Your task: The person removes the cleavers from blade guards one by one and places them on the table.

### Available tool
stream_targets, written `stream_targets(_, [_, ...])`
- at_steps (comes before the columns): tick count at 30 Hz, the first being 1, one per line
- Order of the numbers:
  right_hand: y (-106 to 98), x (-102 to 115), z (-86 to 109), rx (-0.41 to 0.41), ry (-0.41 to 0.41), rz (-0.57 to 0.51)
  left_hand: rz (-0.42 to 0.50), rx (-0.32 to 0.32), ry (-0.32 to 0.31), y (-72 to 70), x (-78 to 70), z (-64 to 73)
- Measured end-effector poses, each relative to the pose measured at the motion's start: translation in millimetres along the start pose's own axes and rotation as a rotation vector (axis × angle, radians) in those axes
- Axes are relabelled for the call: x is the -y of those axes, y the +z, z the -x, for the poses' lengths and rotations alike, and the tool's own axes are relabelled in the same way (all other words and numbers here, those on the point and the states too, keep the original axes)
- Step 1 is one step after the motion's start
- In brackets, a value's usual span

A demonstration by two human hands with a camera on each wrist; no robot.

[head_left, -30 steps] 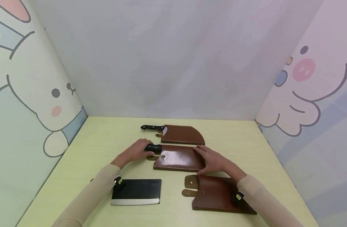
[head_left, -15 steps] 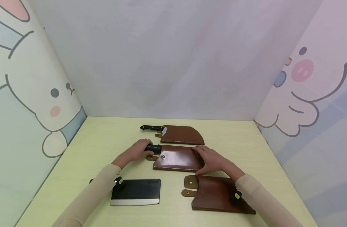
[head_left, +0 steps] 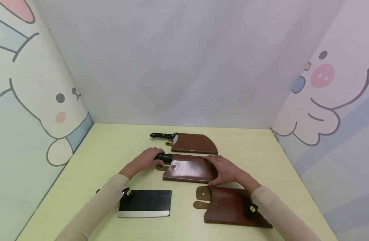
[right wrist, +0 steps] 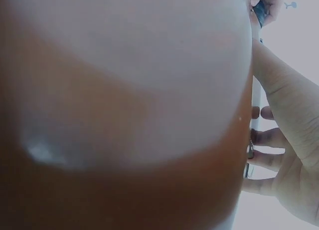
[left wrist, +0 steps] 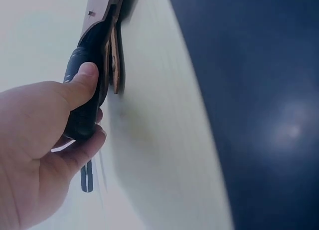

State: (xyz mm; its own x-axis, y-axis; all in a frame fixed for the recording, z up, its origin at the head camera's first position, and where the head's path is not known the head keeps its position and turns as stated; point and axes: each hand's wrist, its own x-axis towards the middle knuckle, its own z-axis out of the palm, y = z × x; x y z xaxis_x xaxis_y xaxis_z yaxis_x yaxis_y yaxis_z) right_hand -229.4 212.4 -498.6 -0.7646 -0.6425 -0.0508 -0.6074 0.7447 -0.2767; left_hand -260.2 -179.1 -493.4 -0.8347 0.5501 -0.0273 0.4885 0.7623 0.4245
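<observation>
Black handle [head_left: 166, 158] is gripped by the left hand [head_left: 146, 159]; brown sheath [head_left: 187, 167] between the 2 hands is held across its end by the right hand [head_left: 228, 170], probably just so it's kept steady.

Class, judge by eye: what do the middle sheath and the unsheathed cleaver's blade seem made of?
Middle sheath: probably leather or imitation leather, polished brown; sheen and stitch-like lower edge suggest it. Blade: likely steel, dull black finish, judging by its silvery edge strip.
</observation>
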Motion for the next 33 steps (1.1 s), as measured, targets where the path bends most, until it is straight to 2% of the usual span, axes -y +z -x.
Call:
stream_targets(11, [-8.6,0.7,4.1,-0.005,0.030,-0.056,-0.040,-0.050,0.040,-6.9,-4.7,5.2])
stream_targets(19, [-14.6,-0.1,8.0,-0.080,-0.017,-0.039,-0.027,-0.054,0.011,-12.3,-10.8,11.1])
stream_targets(28, [-22.3,4.2,13.2,-0.144,-0.045,-0.051,-0.074,-0.138,0.034,-15.5,-15.8,18.4])
stream_targets(33, [-23.0,6.9,16.0,-0.160,-0.057,-0.039,-0.094,-0.175,0.080,-16.9,-13.5,21.3])
